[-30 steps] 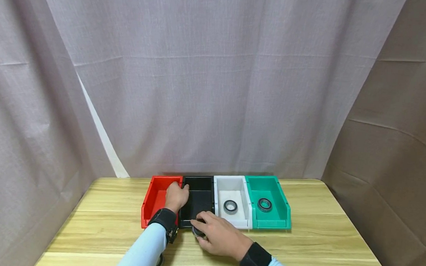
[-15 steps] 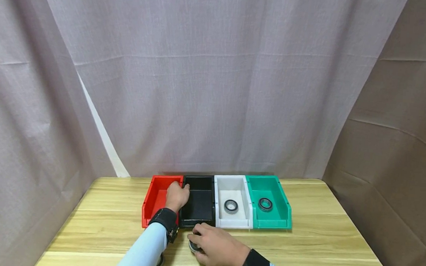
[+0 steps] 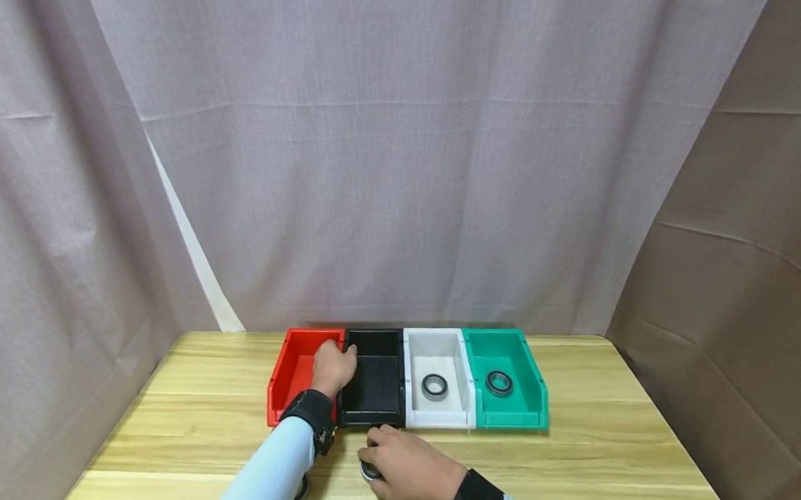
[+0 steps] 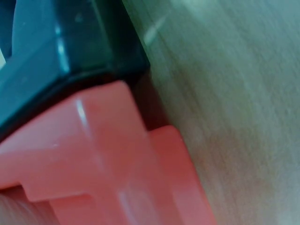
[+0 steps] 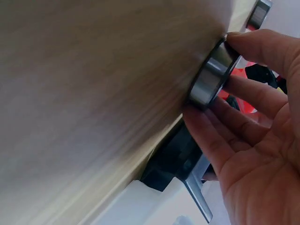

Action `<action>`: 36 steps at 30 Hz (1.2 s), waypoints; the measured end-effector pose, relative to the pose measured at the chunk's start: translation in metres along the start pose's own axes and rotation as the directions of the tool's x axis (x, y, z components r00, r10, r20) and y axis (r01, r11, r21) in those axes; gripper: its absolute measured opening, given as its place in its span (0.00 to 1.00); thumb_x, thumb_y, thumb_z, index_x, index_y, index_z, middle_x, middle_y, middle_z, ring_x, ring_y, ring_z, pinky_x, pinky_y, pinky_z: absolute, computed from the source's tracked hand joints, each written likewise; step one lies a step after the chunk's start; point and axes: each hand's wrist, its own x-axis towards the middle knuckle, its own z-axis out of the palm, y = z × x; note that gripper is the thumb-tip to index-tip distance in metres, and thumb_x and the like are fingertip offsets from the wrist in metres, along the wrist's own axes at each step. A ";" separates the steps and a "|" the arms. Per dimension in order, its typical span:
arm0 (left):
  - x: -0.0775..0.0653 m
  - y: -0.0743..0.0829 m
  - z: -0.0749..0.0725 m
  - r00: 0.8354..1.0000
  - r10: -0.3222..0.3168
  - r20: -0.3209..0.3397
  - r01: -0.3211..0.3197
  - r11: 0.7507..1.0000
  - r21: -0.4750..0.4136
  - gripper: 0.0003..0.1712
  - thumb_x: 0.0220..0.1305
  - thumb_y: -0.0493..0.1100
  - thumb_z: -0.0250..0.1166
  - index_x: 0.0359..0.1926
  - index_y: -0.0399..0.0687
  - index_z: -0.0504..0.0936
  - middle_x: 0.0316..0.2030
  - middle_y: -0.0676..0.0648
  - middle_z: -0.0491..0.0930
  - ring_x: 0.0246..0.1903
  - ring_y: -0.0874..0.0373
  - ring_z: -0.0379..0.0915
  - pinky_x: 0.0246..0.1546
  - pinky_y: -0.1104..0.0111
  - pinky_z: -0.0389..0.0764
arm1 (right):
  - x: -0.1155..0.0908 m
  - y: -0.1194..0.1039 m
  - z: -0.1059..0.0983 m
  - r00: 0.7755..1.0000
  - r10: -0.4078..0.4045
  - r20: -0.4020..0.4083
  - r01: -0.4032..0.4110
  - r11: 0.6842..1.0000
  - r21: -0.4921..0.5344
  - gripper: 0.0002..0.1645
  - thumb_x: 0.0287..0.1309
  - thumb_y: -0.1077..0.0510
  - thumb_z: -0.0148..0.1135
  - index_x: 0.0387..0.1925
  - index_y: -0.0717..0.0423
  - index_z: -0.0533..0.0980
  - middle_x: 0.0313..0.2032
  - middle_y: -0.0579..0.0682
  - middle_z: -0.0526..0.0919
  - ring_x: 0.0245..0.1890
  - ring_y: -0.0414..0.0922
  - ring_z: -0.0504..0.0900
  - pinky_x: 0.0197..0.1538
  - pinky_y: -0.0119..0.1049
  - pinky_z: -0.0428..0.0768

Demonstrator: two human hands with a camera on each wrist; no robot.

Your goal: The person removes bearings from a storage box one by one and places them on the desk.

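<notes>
In the head view my right hand (image 3: 415, 469) pinches a ball bearing (image 3: 369, 471) just in front of the black bin (image 3: 373, 382). The right wrist view has this bearing (image 5: 213, 75) flat on the wooden table, its steel rim between thumb and fingertips. My left hand (image 3: 333, 368) grips the side walls where the red bin (image 3: 282, 380) meets the black one, thumb on the black side, fingers reaching into the red. Only a sliver of that hand shows in the left wrist view, below the red bin's edge (image 4: 108, 140). The fingers' ends are hidden in the red bin.
A white bin (image 3: 418, 418) and a green bin (image 3: 510, 421) continue the row to the right, each with one bearing in it. Another bearing (image 3: 301, 492) lies on the table, partly behind the left sleeve. Grey curtains (image 3: 405, 166) hang behind the table.
My right hand has drawn back from the black bin's front edge toward me, bringing the bearing with it, then shifted slightly right. The left hand keeps its place.
</notes>
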 end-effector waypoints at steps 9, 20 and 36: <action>0.007 -0.010 0.005 1.000 -0.009 0.028 0.009 1.000 -0.009 0.21 0.72 0.54 0.65 0.46 0.37 0.82 0.35 0.40 0.85 0.34 0.45 0.79 0.33 0.60 0.76 | 0.003 -0.003 -0.007 1.000 0.013 0.004 -0.013 1.000 -0.018 0.13 0.59 0.49 0.76 0.45 0.43 0.87 0.33 0.36 0.74 0.34 0.31 0.69 0.38 0.24 0.69; -0.034 0.037 -0.033 0.998 -0.032 0.061 0.034 0.999 -0.027 0.20 0.73 0.50 0.66 0.48 0.33 0.81 0.38 0.37 0.85 0.35 0.44 0.79 0.36 0.56 0.80 | 0.005 -0.003 -0.008 0.998 0.059 -0.004 -0.059 0.997 0.047 0.11 0.52 0.52 0.79 0.38 0.42 0.86 0.31 0.34 0.71 0.33 0.31 0.67 0.37 0.23 0.67; -0.038 0.039 -0.037 0.997 -0.040 0.058 0.043 0.998 -0.046 0.20 0.73 0.48 0.65 0.49 0.32 0.81 0.37 0.36 0.84 0.34 0.43 0.78 0.34 0.58 0.79 | 0.008 -0.008 -0.011 0.993 0.108 0.054 -0.112 0.992 0.063 0.13 0.53 0.51 0.80 0.39 0.42 0.84 0.33 0.35 0.72 0.34 0.32 0.68 0.38 0.24 0.69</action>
